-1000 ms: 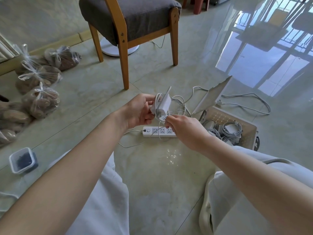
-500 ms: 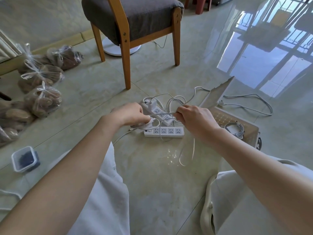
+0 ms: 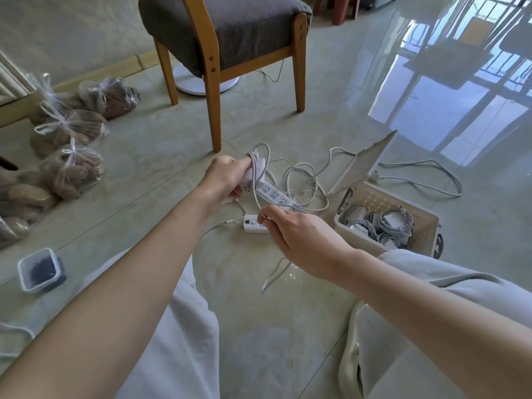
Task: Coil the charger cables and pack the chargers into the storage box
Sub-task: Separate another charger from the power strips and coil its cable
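Observation:
My left hand (image 3: 226, 177) grips a white charger (image 3: 257, 171) held above the floor, with a loop of its grey cable (image 3: 257, 194) running over it. My right hand (image 3: 299, 236) pinches that cable lower down, and the loose end trails to the floor near my knee. Two white power strips (image 3: 273, 194) lie on the tiles under my hands, with more loose cable (image 3: 302, 180) looped over them. The beige storage box (image 3: 426, 223) stands open at the right, lid (image 3: 362, 165) tilted up, holding several coiled chargers (image 3: 394, 223).
A wooden chair (image 3: 224, 33) with a grey cushion stands ahead. Tied plastic bags (image 3: 72, 171) of brown produce lie at the left. A small clear container (image 3: 40, 269) sits at the lower left. Another cable (image 3: 426, 174) snakes across the floor behind the box.
My left hand has picked a charger up off the power strip and lifted it. My right hand has slid down its cable toward me. The coiled charger held a second ago is no longer in hand.

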The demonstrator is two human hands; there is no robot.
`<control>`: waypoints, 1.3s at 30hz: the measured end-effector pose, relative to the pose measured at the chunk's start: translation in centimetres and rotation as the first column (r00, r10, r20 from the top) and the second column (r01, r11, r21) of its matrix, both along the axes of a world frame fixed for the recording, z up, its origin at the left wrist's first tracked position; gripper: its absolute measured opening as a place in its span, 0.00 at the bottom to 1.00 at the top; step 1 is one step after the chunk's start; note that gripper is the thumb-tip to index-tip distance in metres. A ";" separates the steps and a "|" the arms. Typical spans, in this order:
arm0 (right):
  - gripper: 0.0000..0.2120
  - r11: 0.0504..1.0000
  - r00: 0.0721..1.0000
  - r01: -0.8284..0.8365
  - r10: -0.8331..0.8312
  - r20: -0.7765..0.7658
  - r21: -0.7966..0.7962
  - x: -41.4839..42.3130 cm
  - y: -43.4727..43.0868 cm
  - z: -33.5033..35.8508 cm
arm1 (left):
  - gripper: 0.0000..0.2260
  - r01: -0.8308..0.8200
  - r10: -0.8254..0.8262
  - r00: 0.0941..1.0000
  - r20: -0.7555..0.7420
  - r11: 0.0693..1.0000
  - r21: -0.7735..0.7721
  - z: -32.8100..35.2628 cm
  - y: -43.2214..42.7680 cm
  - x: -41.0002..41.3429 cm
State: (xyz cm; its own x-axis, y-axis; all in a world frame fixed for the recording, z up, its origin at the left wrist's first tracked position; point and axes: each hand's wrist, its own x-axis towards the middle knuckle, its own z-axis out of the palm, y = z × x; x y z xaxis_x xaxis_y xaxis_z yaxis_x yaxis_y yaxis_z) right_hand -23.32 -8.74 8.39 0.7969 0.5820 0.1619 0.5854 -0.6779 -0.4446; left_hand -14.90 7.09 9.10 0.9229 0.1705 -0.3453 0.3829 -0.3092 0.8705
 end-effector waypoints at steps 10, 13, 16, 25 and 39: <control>0.07 0.985 0.994 0.040 -0.057 -0.094 -0.167 1.5 -1.0 -1.6 | 0.13 0.035 -0.191 0.940 -0.282 0.878 -0.478 1.0 -0.4 -0.3; 0.10 0.967 0.991 0.086 -0.106 -0.076 -0.238 2.7 -1.6 -2.0 | 0.15 0.090 -0.244 0.928 -0.280 0.879 -0.469 1.0 -0.3 -0.3; 0.10 0.958 0.994 0.078 -0.095 -0.050 -0.276 3.7 -2.4 -1.8 | 0.14 0.200 -0.321 0.921 -0.223 0.877 -0.437 1.5 -0.3 -0.6; 0.12 0.941 0.999 0.028 -0.012 0.051 -0.338 5.6 -4.1 -1.6 | 0.09 0.708 -0.706 0.660 -0.258 0.699 -0.102 1.8 0.3 -1.5; 0.16 0.882 0.978 0.152 -0.070 0.195 -0.447 5.7 -3.2 -1.8 | 0.11 0.557 -0.423 0.827 -0.370 0.528 0.642 -0.6 1.1 -1.0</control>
State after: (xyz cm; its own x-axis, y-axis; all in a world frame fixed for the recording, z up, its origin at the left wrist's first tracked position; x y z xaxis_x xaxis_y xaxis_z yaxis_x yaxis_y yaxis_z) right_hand -17.63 -11.97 6.57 0.8451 0.5333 0.0367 0.5326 -0.8459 0.0285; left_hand -15.93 8.22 8.53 0.8848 -0.0463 -0.4637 0.0780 -0.9663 0.2453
